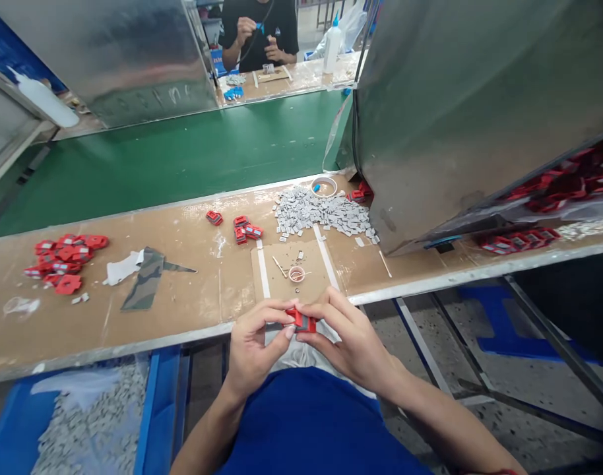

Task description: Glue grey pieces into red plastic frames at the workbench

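Left hand (pixel 252 343) and right hand (pixel 348 340) pinch 1 red plastic part (pixel 301 320) together | just below the tabletop (pixel 183 310) edge | best kept square, pressed evenly.

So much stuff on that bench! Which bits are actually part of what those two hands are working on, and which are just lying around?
In use:
- small red part, pinched between left hand and right hand
- heap of grey pieces
- red parts nearby
- pile of red parts

Seemingly lying about:
- camouflage cloth scrap
- tape roll
- white bottle by a co-worker
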Motion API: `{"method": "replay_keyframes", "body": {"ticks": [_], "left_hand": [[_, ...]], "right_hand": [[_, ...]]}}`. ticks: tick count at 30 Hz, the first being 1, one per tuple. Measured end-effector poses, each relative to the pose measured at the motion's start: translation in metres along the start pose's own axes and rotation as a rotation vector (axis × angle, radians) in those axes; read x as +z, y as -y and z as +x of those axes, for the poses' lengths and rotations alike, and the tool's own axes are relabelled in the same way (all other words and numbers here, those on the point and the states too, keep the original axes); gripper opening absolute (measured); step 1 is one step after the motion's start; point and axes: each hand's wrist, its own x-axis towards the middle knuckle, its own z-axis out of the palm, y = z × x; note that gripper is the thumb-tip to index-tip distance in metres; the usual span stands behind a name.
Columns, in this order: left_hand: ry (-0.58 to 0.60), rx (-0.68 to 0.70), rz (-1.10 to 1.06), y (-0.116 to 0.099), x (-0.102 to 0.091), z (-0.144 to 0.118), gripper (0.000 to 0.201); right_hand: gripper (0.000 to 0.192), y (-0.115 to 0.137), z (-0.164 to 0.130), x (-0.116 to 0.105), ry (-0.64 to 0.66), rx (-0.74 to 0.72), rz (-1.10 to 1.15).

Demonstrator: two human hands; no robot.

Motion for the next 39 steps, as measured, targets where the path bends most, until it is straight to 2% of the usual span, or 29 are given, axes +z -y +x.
{"method": "replay_keyframes", "body": {"ticks": [5, 7, 10, 14, 16, 18, 20, 22, 25, 29, 34, 39], "left_hand": [[-0.062, 0.0, 0.021, -0.003, 0.008, -0.018, 0.004], [-0.079, -0.01, 0.058, -0.004, 0.01, -0.025, 0.004], [-0.087, 0.002, 0.135, -0.003, 0.012, -0.032, 0.005], [-0.039, 0.025, 0.188, 0.005, 0.012, -0.037, 0.039], [-0.011, 0.031, 0.226, 0.011, 0.009, -0.036, 0.046], [0.011, 0.064, 0.268, 0.016, 0.005, -0.032, 0.046], [0.042, 0.102, 0.289, 0.02, 0.001, -0.028, 0.048], [0.069, 0.126, 0.285, 0.023, -0.002, -0.023, 0.049], [0.084, 0.103, 0.285, 0.025, -0.003, -0.015, 0.049], [0.095, 0.043, 0.316, 0.023, -0.004, -0.005, 0.053], [0.13, 0.097, 0.404, 0.021, -0.012, 0.01, 0.046], [0.194, 0.114, 0.414, 0.022, -0.014, 0.022, 0.044]], "right_hand": [[0.019, 0.005, -0.014, 0.002, 0.015, -0.002, 0.009], [0.021, 0.002, -0.021, 0.007, 0.006, 0.048, 0.109], [0.024, -0.004, -0.03, 0.02, -0.078, 0.193, 0.33], [0.029, -0.009, -0.038, 0.04, -0.194, 0.42, 0.722], [0.033, -0.011, -0.041, 0.047, -0.213, 0.487, 0.831], [0.032, -0.012, -0.042, 0.05, -0.241, 0.499, 0.81], [0.022, -0.013, -0.041, 0.047, -0.26, 0.46, 0.69], [0.011, -0.014, -0.037, 0.042, -0.236, 0.404, 0.549], [0.01, -0.017, -0.028, 0.034, -0.192, 0.363, 0.433], [0.009, -0.023, -0.018, 0.034, -0.187, 0.371, 0.424], [0.004, -0.032, -0.011, 0.039, -0.157, 0.395, 0.468], [0.008, -0.038, -0.012, 0.045, -0.175, 0.394, 0.454]]}}
